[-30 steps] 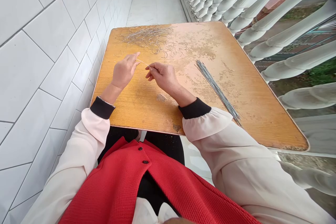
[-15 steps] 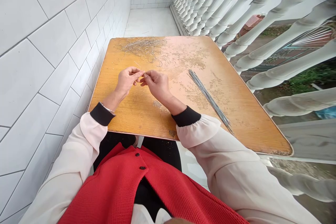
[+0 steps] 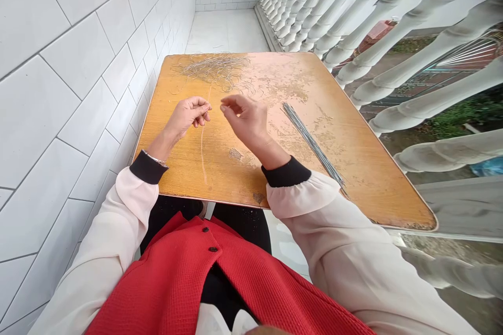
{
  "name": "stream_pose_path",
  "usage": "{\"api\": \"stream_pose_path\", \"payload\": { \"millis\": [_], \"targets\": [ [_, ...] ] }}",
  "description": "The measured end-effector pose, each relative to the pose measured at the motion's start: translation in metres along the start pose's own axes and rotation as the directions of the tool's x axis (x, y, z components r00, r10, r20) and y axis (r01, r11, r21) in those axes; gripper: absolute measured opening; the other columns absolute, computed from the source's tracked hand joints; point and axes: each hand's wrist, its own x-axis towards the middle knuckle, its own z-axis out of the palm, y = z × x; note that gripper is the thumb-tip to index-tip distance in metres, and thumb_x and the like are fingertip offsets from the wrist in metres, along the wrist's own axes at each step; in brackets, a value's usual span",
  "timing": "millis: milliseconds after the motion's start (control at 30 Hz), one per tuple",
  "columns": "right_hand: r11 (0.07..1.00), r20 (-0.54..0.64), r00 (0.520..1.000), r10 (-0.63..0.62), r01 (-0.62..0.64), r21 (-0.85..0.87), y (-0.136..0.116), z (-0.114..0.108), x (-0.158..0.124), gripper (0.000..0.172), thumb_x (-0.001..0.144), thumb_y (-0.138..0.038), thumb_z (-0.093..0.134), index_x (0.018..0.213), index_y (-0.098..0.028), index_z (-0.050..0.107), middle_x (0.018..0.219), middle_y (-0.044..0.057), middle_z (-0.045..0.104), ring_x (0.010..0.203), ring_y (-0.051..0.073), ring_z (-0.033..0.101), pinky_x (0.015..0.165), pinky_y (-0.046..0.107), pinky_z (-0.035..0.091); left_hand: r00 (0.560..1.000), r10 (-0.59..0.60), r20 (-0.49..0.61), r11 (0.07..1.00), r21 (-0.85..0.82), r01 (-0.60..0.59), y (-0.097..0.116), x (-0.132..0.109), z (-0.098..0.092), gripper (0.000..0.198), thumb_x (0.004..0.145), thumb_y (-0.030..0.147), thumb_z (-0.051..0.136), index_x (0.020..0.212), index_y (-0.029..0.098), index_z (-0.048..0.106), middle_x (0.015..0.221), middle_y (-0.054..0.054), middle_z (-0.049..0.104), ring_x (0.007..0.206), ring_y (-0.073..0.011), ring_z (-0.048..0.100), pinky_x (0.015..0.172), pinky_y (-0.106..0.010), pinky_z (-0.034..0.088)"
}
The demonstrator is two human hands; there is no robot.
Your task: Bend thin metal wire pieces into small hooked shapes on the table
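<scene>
1. A wooden tabletop [image 3: 353,178], its orange finish worn into pale, flaking patches, stands against a tiled wall
2. A loose tangle of fine wire [image 3: 212,69] lies near the far edge
3. A neat bundle of straight metal rods [image 3: 312,141] lies slantwise toward the right

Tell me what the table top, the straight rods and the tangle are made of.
The table top looks like varnished wood or veneer: orange-brown grain, with the gloss worn off in pale patches. The straight rods look like dull grey metal, thin and stiff. The tangle looks like fine silvery wire, though it is too thin to be sure.
</scene>
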Motion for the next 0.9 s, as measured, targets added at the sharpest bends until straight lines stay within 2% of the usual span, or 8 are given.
{"api": "stream_pose_path", "payload": {
  "millis": [67,133,200,300,400,500,667,900],
  "targets": [
    [0.986,0.006,0.990,-0.144,0.144,-0.081,0.001,-0.009,0.005,0.022,0.097,-0.031,0.058,0.112,-0.023,0.073,0.122,0.010,0.075,0.107,0.026,0.070,0.096,0.047,0.057,0.997,-0.018,0.075,0.999,0.039,0.015,-0.001,-0.001,0.000,0.021,0.094,0.012,0.066,0.074,0.014,0.062,0.058,0.004,0.064,0.044,-0.0012,0.050,0.046,-0.015,0.034],
    [0.954,0.112,0.961,-0.253,0.267,-0.135,-0.002,-0.017,0.008,0.020,0.099,-0.031,0.056,0.109,-0.028,0.073,0.133,0.007,0.071,0.124,0.028,0.063,0.109,0.051,0.050,0.991,-0.023,0.130,0.997,0.071,0.014,-0.002,-0.001,0.001,0.022,0.093,0.013,0.068,0.072,0.014,0.062,0.057,0.003,0.063,0.043,-0.0014,0.049,0.046,-0.016,0.034],
    [0.947,0.229,0.937,-0.263,0.296,-0.127,-0.007,-0.023,0.010,0.022,0.102,-0.033,0.052,0.099,-0.031,0.074,0.128,0.003,0.074,0.127,0.027,0.061,0.113,0.049,0.047,0.986,-0.026,0.165,0.995,0.098,0.010,-0.003,-0.001,0.002,0.024,0.091,0.016,0.070,0.070,0.015,0.061,0.056,0.003,0.062,0.043,-0.0017,0.048,0.044,-0.016,0.033],
    [0.979,0.309,0.937,-0.164,0.192,-0.063,-0.010,-0.027,0.011,0.022,0.101,-0.036,0.055,0.087,-0.032,0.072,0.104,0.003,0.076,0.115,0.026,0.065,0.109,0.044,0.050,0.978,-0.031,0.208,0.993,0.121,0.006,-0.005,0.000,0.000,0.024,0.089,0.018,0.074,0.068,0.015,0.062,0.058,0.002,0.062,0.044,-0.0018,0.047,0.044,-0.017,0.031],
    [0.992,0.273,0.956,-0.108,0.122,-0.033,-0.005,-0.026,0.010,0.022,0.099,-0.038,0.060,0.081,-0.030,0.070,0.085,0.004,0.073,0.102,0.026,0.066,0.101,0.044,0.053,0.978,-0.039,0.206,0.994,0.109,0.017,-0.004,-0.001,-0.002,0.017,0.089,0.016,0.073,0.073,0.014,0.066,0.060,0.002,0.063,0.043,-0.0014,0.044,0.045,-0.019,0.031],
    [0.997,0.163,0.985,-0.063,0.071,-0.041,0.002,-0.018,0.006,0.025,0.098,-0.042,0.059,0.082,-0.028,0.071,0.080,0.004,0.073,0.094,0.025,0.067,0.093,0.042,0.055,0.988,-0.042,0.147,0.994,0.102,0.027,0.000,-0.004,-0.001,0.012,0.088,0.013,0.073,0.077,0.014,0.067,0.060,0.002,0.064,0.043,-0.0014,0.042,0.046,-0.020,0.030],
    [0.996,0.017,0.998,0.067,-0.067,0.051,-0.001,-0.001,-0.001,0.028,0.099,-0.041,0.055,0.086,-0.024,0.075,0.083,0.005,0.075,0.083,0.023,0.070,0.084,0.039,0.056,0.999,0.009,0.040,0.997,0.072,-0.012,-0.002,-0.003,0.009,0.014,0.090,0.013,0.072,0.078,0.015,0.065,0.061,0.003,0.065,0.045,-0.0020,0.045,0.049,-0.019,0.034],
    [0.980,0.006,0.994,0.113,-0.113,0.162,-0.001,-0.001,0.002,0.020,0.095,-0.035,0.062,0.090,-0.023,0.077,0.088,0.004,0.078,0.087,0.023,0.073,0.088,0.040,0.056,1.000,0.008,-0.004,0.999,0.048,-0.008,-0.001,-0.003,0.009,0.016,0.092,0.017,0.072,0.079,0.016,0.062,0.060,0.005,0.063,0.045,-0.0013,0.046,0.048,-0.017,0.034]
  ]
}}
